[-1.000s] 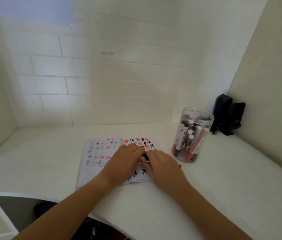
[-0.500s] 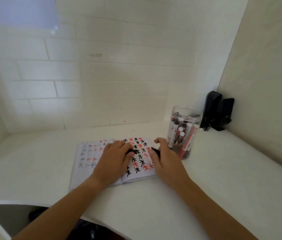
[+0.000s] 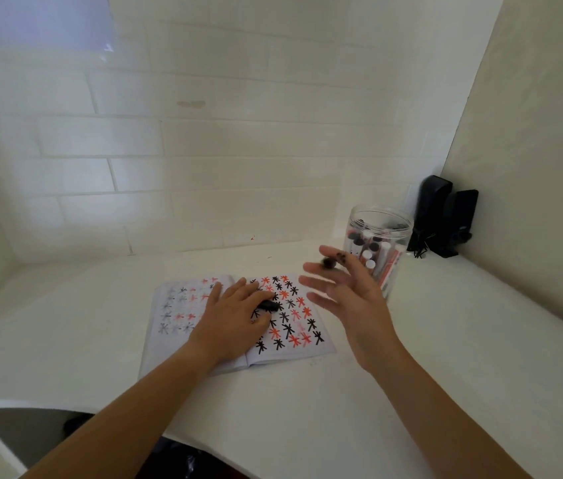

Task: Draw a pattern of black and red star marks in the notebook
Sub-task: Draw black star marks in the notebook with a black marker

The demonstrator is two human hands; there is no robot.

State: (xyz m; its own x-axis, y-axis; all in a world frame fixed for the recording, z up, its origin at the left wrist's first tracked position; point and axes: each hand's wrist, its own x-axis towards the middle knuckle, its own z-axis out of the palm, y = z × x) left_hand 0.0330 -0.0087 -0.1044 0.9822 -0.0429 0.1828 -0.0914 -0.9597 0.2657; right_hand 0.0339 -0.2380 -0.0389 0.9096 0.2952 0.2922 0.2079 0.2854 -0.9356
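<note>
black marker (image 3: 268, 305) now under left hand (image 3: 235, 316); right hand (image 3: 349, 292) lifted.

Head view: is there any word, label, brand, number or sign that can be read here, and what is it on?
None can be read.
Notebook: only hand-drawn black and red star marks, no words or numbers.
Markers in the clear jar: barrels may carry print, but it is too small and blurred to read.
Black devices in the corner: no readable brand or label.
Wall tiles: no text.
</note>
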